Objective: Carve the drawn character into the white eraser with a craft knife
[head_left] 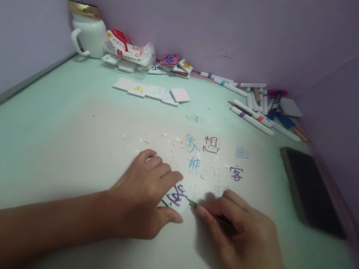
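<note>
My left hand presses on a small white square piece, holding it between thumb and fingers against the pale work surface. A purple written character shows on the piece, partly covered by the hand. Pinched in my right hand is a thin craft knife; its tip meets the piece at the character's right side. The rest of the knife is mostly hidden by the fingers. Small white shavings lie scattered beyond both hands, among blue and purple characters on the surface.
At the back left stand a white lidded mug and a red-and-white plastic packet. Several white square tiles lie in a row before stacked cards. Markers are heaped at back right, above a dark flat device.
</note>
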`<state>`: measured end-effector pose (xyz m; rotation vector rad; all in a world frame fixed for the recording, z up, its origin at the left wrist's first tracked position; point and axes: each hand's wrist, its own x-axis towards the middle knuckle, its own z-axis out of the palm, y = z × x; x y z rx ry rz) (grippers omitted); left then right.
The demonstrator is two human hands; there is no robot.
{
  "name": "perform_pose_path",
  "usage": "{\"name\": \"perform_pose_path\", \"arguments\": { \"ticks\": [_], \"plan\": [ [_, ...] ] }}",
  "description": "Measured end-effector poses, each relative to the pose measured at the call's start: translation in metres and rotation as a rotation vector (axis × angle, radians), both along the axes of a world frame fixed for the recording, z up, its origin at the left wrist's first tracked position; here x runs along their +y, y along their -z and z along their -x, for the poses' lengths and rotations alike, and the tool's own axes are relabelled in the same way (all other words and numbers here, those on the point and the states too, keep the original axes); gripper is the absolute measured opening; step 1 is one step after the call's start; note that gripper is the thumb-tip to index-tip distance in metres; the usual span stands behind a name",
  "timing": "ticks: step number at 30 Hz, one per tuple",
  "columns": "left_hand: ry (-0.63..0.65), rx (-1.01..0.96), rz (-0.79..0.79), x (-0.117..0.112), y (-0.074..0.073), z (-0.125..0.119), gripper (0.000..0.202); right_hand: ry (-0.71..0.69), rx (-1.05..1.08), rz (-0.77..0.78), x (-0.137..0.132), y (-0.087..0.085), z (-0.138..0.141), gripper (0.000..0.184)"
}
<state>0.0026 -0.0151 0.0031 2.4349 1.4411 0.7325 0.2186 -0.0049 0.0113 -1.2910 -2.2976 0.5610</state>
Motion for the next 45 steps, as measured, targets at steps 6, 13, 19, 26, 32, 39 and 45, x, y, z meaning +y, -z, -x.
{"name": "perform_pose_path", "arguments": {
  "ticks": [6, 13, 19, 26, 32, 39, 45],
  "plan": [
    [-0.012, -0.007, -0.028, 0.001, 0.001, 0.0, 0.04, -0.024, 0.004, -0.046, -0.003, 0.003, 0.004, 0.024],
    [-0.039, -0.019, -0.046, -0.002, 0.002, -0.003, 0.043, -0.031, 0.007, -0.047, -0.005, 0.003, 0.006, 0.023],
    [-0.087, 0.015, -0.044, -0.007, 0.002, -0.004, 0.038, 0.036, 0.008, 0.016, -0.009, 0.004, 0.008, 0.024],
    [-0.121, 0.074, -0.055, -0.011, 0.0, -0.008, 0.041, 0.099, 0.016, -0.056, -0.015, 0.007, 0.011, 0.021],
    [0.029, 0.175, 0.116, -0.011, -0.012, 0.003, 0.032, 0.104, 0.001, -0.041, -0.013, 0.004, 0.011, 0.023],
    [0.009, 0.121, 0.105, -0.01, -0.011, 0.004, 0.026, 0.157, -0.017, 0.059, -0.014, 0.002, 0.012, 0.025],
    [-0.09, 0.129, 0.131, -0.015, -0.012, -0.002, 0.017, 0.182, -0.044, 0.001, -0.017, 0.002, 0.017, 0.025]
  ]
}}
